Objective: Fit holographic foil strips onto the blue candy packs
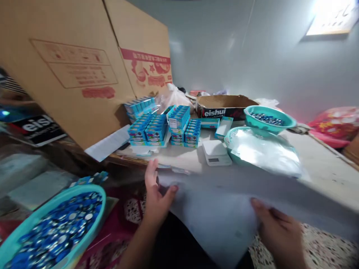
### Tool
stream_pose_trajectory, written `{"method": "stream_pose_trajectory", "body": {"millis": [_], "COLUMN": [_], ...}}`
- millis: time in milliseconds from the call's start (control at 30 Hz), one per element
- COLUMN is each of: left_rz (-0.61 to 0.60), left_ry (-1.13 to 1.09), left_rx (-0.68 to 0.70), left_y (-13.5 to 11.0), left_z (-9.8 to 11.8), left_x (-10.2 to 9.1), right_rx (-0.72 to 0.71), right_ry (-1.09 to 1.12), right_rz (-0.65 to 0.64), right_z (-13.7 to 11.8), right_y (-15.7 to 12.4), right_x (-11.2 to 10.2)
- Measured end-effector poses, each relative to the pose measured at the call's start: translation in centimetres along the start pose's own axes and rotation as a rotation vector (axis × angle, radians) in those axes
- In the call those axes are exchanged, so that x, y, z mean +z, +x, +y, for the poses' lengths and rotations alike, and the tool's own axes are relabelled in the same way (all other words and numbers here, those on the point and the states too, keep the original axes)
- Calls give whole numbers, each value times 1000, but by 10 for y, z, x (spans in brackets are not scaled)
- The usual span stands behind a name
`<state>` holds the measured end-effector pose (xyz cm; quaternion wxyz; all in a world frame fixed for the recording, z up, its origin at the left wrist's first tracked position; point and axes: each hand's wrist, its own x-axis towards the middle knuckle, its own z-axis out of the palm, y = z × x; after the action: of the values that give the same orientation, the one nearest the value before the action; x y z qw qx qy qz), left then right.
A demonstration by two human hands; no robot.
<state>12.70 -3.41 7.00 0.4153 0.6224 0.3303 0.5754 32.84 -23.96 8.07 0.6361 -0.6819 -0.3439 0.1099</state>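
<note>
A grey sheet (218, 209), blurred and perhaps plastic, spreads in front of me across the table's near edge and my lap. My right hand (280, 228) pinches it at the lower right, with some fingers hidden. At the sheet's left end, my left hand (158, 198) has its fingers raised and its thumb apart; I see nothing in it. Beyond the sheet sits a small white scale (215, 153). Left of the scale, blue printed boxes (155, 129) stand in stacked rows. A clear plastic bag (263, 149) lies over a teal basin (235, 158) to the scale's right.
Another teal basin (288, 123) of small shiny pieces stands behind the bag. At lower left, a teal tub (102, 201) holds blue and silver discs. A large carton (84, 74) rises at left. An open black-printed box (224, 112) is at the back of the table (325, 160).
</note>
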Motion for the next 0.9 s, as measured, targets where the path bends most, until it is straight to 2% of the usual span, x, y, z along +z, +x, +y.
{"method": "stream_pose_trajectory", "body": {"millis": [100, 133, 200, 267, 333, 433, 500, 533, 600, 667, 733, 800, 900], "left_rz": [-281, -345, -396, -368, -322, -186, -87, -61, -88, -160, -188, -160, -54], "left_ry": [-54, -52, -16, 27, 34, 8, 11, 0, -61, -135, -144, -87, 11], "left_rx": [-406, -479, -506, -515, -590, -658, -661, -678, -738, -767, -740, -685, -608], "left_y": [8, 8, 8, 11, 15, 20, 18, 16, 9, 3, 0, 0, 2], "left_z": [-4, -6, -10, -11, -12, -14, -20, -24, -33, -41, -44, -42, -35], "left_x": [-22, -29, -41, -48, -50, -50, -52, -54, -60, -67, -73, -75, -73], "right_rx": [39, 44, 24, -4, 7, 92, 165, 206, 290, 348, 360, 358, 351], "right_ry": [70, 91, 76, 8, -11, 112, 204, 235, 294, 358, 398, 402, 406], "right_rz": [19, 6, -59, -189, -381, -619, -706, -728, -717, -648, -566, -537, -564], "right_z": [11, 14, 17, 14, 8, 3, 6, 9, 18, 24, 27, 26, 25], "right_y": [19, 28, 45, 60, 72, 82, 82, 81, 78, 75, 74, 75, 75], "right_x": [24, 33, 49, 60, 66, 74, 78, 79, 82, 83, 85, 86, 86]}}
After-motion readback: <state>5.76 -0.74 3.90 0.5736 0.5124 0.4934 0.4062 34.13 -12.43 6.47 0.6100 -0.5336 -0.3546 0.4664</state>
